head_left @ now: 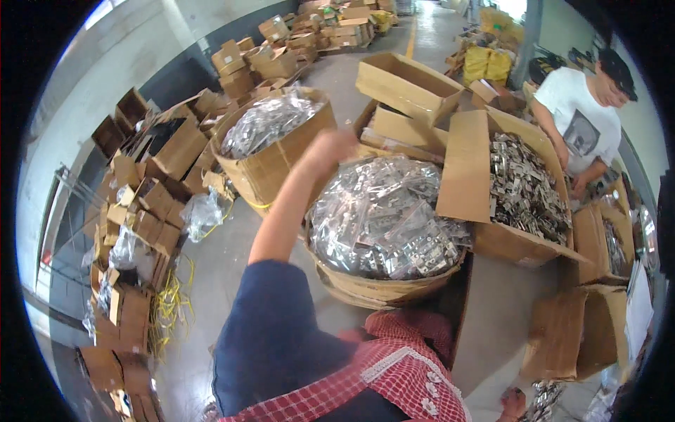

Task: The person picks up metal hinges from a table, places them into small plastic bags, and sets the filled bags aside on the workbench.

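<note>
My left arm, in a dark blue sleeve, stretches forward over a large round carton [383, 288] heaped with clear plastic bags of metal parts [383, 218]. At the carton's far left rim is my left hand [336, 146]; motion smears its fingers, so any hold is hidden. Low at the right edge of the view, my right hand [513, 404] shows only in part, beside loose metal parts [545, 401]. Its fingers are too unclear to read. A red checked apron [394, 359] covers my front.
Another carton of bagged parts [274, 126] stands ahead left. To the right, an open box [464, 169] holds many loose metal parts; a co-worker [583, 112] stands behind it. An open carton [576, 330] sits nearer. Piled cardboard [148, 218] and yellow straps [171, 309] lie left.
</note>
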Demonstrator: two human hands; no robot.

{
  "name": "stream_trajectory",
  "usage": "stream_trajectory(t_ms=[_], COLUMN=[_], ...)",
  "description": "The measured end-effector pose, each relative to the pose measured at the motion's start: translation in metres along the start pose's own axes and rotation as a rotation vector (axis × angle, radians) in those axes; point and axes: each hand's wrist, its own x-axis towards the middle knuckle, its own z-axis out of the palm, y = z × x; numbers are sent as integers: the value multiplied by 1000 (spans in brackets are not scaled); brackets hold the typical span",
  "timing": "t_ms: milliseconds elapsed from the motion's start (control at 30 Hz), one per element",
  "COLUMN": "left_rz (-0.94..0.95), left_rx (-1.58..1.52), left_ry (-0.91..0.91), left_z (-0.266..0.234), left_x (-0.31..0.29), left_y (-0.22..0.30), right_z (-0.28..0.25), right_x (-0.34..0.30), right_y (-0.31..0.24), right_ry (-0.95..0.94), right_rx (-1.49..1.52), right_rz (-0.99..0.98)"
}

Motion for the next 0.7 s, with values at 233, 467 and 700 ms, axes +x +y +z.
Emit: stream_trajectory(t_ms=[233, 467, 700], left_rz=[-406, -18, 390], left_rx=[-210, -424, -301], left_ry=[-637, -563, -966], left_z=[162, 251, 371], left_x=[-79, -55, -111], left_y=[89, 192, 259], right_z=[-28, -23, 36], right_x=[-68, -71, -92], right_y=[-45, -15, -80], right_ry=[728, 653, 641], right_rx=[-936, -1003, -686], right_rz=[49, 117, -175])
